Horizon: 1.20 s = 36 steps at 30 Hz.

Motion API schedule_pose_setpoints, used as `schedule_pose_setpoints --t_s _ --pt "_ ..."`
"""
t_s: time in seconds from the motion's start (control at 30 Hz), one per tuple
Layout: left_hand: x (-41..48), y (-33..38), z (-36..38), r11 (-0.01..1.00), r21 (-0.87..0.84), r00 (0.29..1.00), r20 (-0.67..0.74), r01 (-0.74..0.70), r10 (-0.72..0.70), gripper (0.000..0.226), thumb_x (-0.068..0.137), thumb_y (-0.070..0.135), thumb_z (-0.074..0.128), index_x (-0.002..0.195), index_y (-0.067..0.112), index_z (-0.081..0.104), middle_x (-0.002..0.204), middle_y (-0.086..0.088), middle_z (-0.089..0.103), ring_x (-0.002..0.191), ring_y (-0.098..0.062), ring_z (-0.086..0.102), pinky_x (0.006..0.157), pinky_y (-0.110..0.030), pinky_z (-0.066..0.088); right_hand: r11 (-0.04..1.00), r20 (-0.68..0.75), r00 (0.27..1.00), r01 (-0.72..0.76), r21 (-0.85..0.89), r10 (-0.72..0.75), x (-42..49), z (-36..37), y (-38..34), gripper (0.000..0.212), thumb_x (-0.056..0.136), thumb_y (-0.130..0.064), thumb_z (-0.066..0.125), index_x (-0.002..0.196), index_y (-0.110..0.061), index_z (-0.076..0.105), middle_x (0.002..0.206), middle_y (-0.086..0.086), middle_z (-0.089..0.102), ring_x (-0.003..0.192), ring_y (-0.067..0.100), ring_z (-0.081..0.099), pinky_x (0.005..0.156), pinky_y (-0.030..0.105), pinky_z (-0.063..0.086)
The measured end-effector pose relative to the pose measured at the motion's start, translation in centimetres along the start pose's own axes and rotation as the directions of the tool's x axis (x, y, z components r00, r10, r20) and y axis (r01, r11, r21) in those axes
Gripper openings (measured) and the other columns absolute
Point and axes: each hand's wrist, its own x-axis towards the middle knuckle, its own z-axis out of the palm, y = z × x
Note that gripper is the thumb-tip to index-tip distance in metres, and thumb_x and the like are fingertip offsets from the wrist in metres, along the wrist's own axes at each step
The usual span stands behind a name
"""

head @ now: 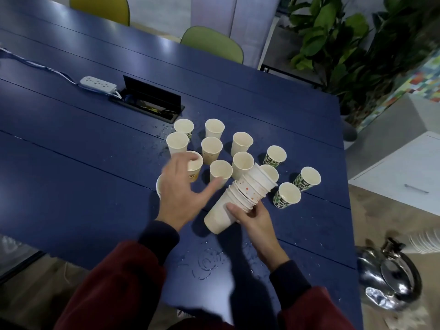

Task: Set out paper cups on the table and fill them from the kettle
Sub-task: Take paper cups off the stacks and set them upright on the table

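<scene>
Cups [212, 148] crowding table [71, 163], power strip [98, 85] beyond, left hand [181, 194] open, right hand [254, 217] gripping cup stack [240, 196]

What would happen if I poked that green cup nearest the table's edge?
Probably it would slide or tip easily: the green cup is thin paper and looks empty, so likely very light. It is taller than its narrow base. Squeezed hard, its wall would likely dent.

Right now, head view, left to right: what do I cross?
Power strip → left hand → right hand gripping the cup stack → rightmost green-patterned cup → kettle.
</scene>
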Motion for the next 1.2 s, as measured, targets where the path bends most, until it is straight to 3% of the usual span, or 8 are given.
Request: schedule_pose_setpoints --t_s 0.13,0.23,0.4,0.6,0.8,0.93,1.03,1.2 --pt "-0.3 2.9 2.5 0.946 -0.170 0.822 0.553 0.275 -0.140 0.079 0.070 0.061 0.079 0.134 0.033 0.042 0.124 0.011 0.058 0.113 -0.006 0.058 0.096 -0.026 0.046 0.998 0.134 0.989 -0.060 0.028 0.055 -0.9 -0.8 -0.4 0.057 0.077 -0.017 0.083 0.128 -0.011 0.059 0.113 -0.003 0.075 0.109 0.014 0.069 0.093 0.031 0.056" --pt "-1.0 3.6 5.1 0.866 -0.212 0.654 0.739 0.453 -0.161 0.068 0.079 0.036 0.084 0.134 0.033 0.043 0.115 0.015 0.063 0.097 0.012 0.060 0.081 -0.006 0.043 0.993 0.210 0.970 -0.119 -0.016 0.119 -1.7 -2.4 -0.8 0.038 0.086 -0.011 0.077 0.122 -0.008 0.062 0.107 -0.002 0.076 0.103 0.013 0.070 0.089 0.027 0.056" --pt "-2.1 3.3 8.8 0.834 -0.144 0.568 0.792 0.533 -0.226 0.049 0.077 0.040 0.083 0.118 0.037 0.055 0.108 0.015 0.068 0.101 -0.006 0.065 0.082 -0.020 0.049 0.974 0.023 0.988 -0.146 -0.172 0.152 -2.7 -7.5 -1.7 0.050 0.084 -0.049 0.073 0.114 -0.009 0.068 0.095 0.003 0.072 0.082 0.009 0.069 0.084 0.031 0.059" --pt "-3.2 6.5 13.3 0.868 -0.091 0.461 0.871 0.489 -0.168 0.043 0.076 0.035 0.086 0.107 0.039 0.056 0.108 0.014 0.068 0.098 -0.003 0.064 0.088 -0.024 0.051 0.961 -0.196 0.976 0.042 -0.273 -0.098 -2.2 -13.8 -1.7 0.015 0.100 -0.026 0.062 0.113 -0.026 0.069 0.110 -0.001 0.067 0.083 0.011 0.067 0.069 0.022 0.053" --pt "-4.1 7.9 16.4 0.885 0.025 0.394 0.890 0.464 -0.231 0.034 0.075 0.037 0.086 0.096 0.038 0.059 0.096 0.018 0.067 0.086 0.003 0.061 0.070 -0.017 0.044 0.928 -0.302 0.946 -0.001 -0.374 -0.121 -0.5 -19.7 -2.0 0.014 0.100 -0.012 0.061 0.087 -0.009 0.067 0.073 -0.001 0.068 0.061 0.010 0.061 0.060 0.024 0.051" --pt "-4.6 7.9 17.5 0.845 0.116 0.376 0.858 0.522 -0.350 0.047 0.071 0.043 0.087 0.103 0.034 0.053 0.103 0.013 0.062 0.092 -0.001 0.057 0.074 -0.018 0.044 0.818 -0.426 0.880 -0.081 -0.570 -0.209 2.3 -24.2 -2.4 0.019 0.098 -0.021 0.061 0.080 -0.024 0.066 0.080 0.003 0.071 0.079 0.025 0.065 0.071 0.031 0.042" --pt "-5.2 7.5 18.1 0.818 0.187 0.360 0.828 0.545 -0.430 0.056 0.068 0.047 0.088 0.104 0.023 0.052 0.102 0.008 0.061 0.088 -0.005 0.057 0.067 -0.023 0.042 0.604 -0.356 0.923 -0.201 -0.772 -0.148 4.3 -25.7 -2.4 0.020 0.101 -0.017 0.057 0.111 -0.007 0.071 0.107 0.014 0.072 0.105 0.037 0.064 0.073 0.023 0.032" --pt "-6.5 6.9 19.0 0.800 0.200 0.344 0.824 0.566 -0.450 0.071 0.056 0.065 0.082 0.101 0.019 0.055 0.096 0.006 0.057 0.089 -0.015 0.055 0.077 -0.031 0.042 0.588 -0.284 0.958 -0.208 -0.781 -0.039 6.7 -26.0 -0.4 0.035 0.100 -0.015 0.054 0.133 -0.004 0.060 0.129 0.022 0.065 0.119 0.042 0.058 0.097 0.039 0.044"
